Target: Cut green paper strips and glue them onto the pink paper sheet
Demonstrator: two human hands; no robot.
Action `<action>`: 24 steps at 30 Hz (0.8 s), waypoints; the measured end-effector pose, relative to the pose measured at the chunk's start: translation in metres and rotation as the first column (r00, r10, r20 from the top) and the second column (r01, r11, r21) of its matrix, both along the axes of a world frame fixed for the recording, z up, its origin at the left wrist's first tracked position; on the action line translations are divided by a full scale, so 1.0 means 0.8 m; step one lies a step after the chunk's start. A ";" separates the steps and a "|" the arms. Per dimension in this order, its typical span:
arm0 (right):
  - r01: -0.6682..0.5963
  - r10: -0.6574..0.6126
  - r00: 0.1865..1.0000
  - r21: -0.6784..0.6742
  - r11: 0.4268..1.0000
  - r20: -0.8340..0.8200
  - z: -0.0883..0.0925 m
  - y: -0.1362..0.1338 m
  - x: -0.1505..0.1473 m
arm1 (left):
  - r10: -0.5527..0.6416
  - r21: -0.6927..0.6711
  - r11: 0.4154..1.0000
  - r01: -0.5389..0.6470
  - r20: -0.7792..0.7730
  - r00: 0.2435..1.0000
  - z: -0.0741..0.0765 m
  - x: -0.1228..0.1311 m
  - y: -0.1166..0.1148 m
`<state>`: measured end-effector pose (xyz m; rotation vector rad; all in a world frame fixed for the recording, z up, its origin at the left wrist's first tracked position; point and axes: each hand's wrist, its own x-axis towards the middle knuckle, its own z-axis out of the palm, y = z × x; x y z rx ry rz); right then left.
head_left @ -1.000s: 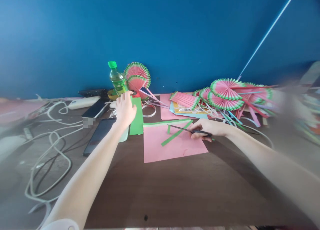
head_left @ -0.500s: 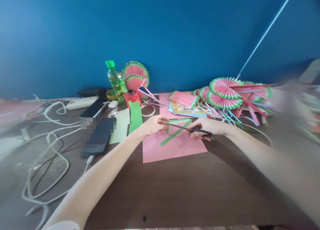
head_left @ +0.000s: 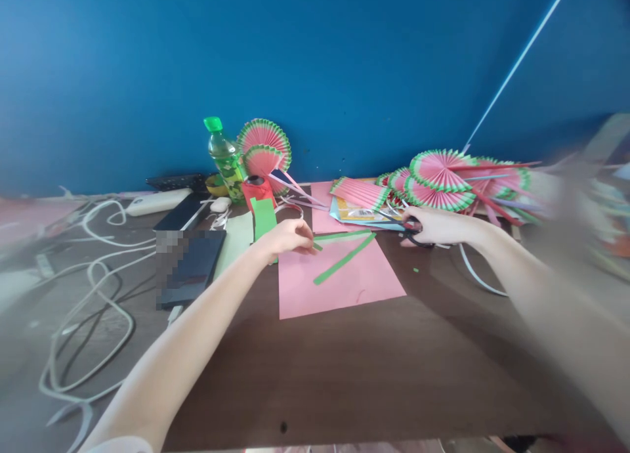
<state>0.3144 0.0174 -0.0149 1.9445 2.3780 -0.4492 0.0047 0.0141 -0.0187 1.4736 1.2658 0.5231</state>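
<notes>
A pink sheet of paper (head_left: 344,289) lies on the dark desk. Over its far left corner is my left hand (head_left: 291,237), fingers pinched on a short green paper strip (head_left: 318,246). A longer green strip (head_left: 344,258) lies slantwise across the pink sheet, and green also runs along the sheet's far edge. To the right, my right hand (head_left: 436,226) has its fingers in the handles of dark scissors (head_left: 414,232). Their blades point left, near a blue and yellow packet (head_left: 361,211); whether the blades are apart I cannot tell.
Pleated pink-and-green paper fans (head_left: 440,177) are piled at the back right. Further left stand a green-capped bottle (head_left: 226,152) and round fans (head_left: 266,144). A green paper piece (head_left: 264,216), a dark phone (head_left: 191,269) and looped white cables (head_left: 105,289) occupy the left.
My right hand has moved right and slightly back with the scissors, away from the green strips. My left hand has shifted a little left, drawing apart from the scissors.
</notes>
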 end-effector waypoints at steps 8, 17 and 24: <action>0.093 -0.112 0.952 0.081 0.992 0.286 0.017 -0.019 -0.012 | -0.179 0.059 0.976 0.209 -0.328 0.928 0.017 -0.028 0.009; -0.506 0.555 0.832 0.388 0.770 -0.016 -0.032 -0.089 -0.124 | -0.270 -0.017 0.955 0.296 -0.460 0.846 0.016 -0.046 0.016; -0.440 0.487 0.873 0.429 0.789 -0.001 -0.063 -0.099 -0.149 | -0.302 -0.049 0.948 0.315 -0.456 0.837 0.005 -0.045 0.020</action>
